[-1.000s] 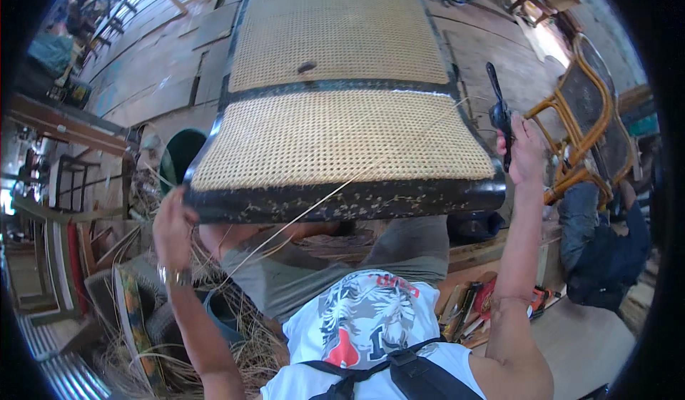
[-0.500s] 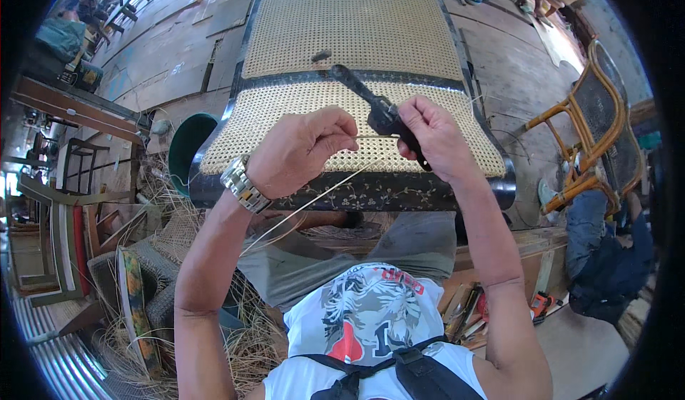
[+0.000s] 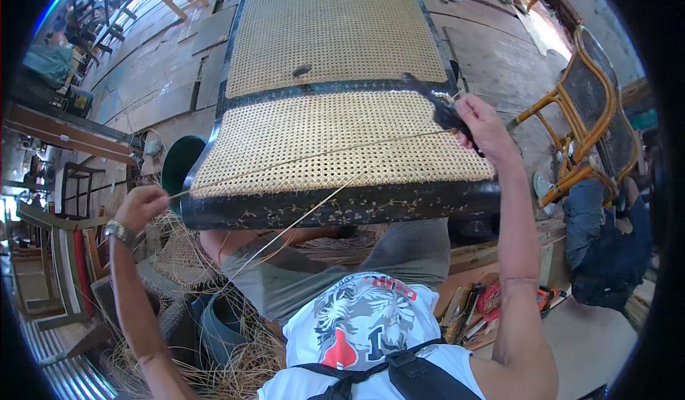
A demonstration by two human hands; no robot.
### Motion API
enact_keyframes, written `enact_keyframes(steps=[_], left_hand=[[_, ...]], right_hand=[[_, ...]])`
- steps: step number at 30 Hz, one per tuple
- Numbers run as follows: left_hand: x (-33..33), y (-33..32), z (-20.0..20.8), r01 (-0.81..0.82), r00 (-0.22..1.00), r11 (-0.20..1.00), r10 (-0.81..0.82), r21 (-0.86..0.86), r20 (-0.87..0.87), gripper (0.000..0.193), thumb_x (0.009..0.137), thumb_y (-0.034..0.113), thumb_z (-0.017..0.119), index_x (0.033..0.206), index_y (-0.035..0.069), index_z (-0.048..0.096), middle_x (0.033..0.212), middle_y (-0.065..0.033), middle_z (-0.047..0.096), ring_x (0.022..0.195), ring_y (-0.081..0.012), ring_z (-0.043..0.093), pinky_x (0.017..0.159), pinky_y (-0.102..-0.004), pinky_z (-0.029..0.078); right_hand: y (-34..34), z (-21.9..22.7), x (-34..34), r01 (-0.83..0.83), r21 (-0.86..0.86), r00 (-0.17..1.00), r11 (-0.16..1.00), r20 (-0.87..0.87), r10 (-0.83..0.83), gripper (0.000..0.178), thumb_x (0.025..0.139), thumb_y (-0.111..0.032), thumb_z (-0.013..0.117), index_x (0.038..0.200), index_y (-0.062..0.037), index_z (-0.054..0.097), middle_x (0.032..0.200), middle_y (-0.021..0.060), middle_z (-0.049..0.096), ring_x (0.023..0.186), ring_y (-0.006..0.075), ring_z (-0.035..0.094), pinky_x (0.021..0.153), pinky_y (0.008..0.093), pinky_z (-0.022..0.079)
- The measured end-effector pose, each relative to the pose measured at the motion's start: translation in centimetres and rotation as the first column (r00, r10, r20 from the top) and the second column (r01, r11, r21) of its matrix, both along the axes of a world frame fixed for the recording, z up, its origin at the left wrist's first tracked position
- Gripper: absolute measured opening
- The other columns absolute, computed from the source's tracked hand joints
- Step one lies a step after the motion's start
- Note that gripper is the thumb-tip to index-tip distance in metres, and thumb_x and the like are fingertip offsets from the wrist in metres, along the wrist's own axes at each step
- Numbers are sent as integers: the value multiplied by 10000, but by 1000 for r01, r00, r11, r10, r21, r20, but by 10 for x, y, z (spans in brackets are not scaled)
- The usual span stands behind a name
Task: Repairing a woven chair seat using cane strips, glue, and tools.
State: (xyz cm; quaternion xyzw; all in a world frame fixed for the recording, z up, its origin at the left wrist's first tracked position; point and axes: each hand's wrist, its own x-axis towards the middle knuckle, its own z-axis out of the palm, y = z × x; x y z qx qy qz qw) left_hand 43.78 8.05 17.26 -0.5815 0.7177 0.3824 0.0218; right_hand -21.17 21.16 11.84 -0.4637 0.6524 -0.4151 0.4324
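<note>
A long piece of furniture with a black frame (image 3: 335, 211) stands in front of the person, its surface filled with pale woven cane (image 3: 342, 139). A dark crossbar (image 3: 342, 87) divides the weave, and small floral sprigs decorate the wide front rail over the person's knees. To the right is a rattan chair (image 3: 605, 118) with a dark mesh back, and close beside it is another person in blue (image 3: 606, 250). At lower left, loose cane strands (image 3: 267, 353) lie tangled around a blue-grey bucket (image 3: 217, 332); a dark green bucket (image 3: 175, 168) stands against the frame's left edge.

The right hand (image 3: 486, 130) is wrapped around one end of a black tool (image 3: 446, 114), holding it above the right side of the weave, with the other end pointing up and away to the left. The left hand (image 3: 143, 207), with a metal watch (image 3: 118, 230) at its wrist, is out beyond the frame's front left corner, thumb and fingers pinching a thin cane strip (image 3: 307, 157). That strip stretches nearly straight over the weave to the tool and right hand (whether it threads through the tool is too blurred to tell). A second pale strip (image 3: 303, 218) slants across the front rail. A small dark object (image 3: 302, 70) sits on the weave beyond the crossbar.
</note>
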Motion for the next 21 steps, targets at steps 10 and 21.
enact_keyframes(steps=[10, 21], left_hand=[[194, -8, 40, -364, 782, 918, 393, -158, 484, 189, 831, 174, 789, 791, -2, 730, 683, -59, 701, 636, -137, 662, 593, -324, 542], [209, -51, 46, 171, 458, 441, 756, -881, 468, 447, 861, 367, 742, 1173, 56, 669, 1107, -167, 695, 1022, -307, 664, 875, -389, 520]], right_hand=[[10, -19, -56, 90, 92, 992, 992, 80, -97, 207, 1052, -257, 507, 946, -85, 552, 688, 1, 577, 481, 34, 493, 411, 189, 356], [39, 3, -25, 169, 114, 955, 979, 225, -191, 246, 1046, -335, 518, 985, -100, 558, 708, -12, 565, 497, 17, 473, 407, 158, 352]])
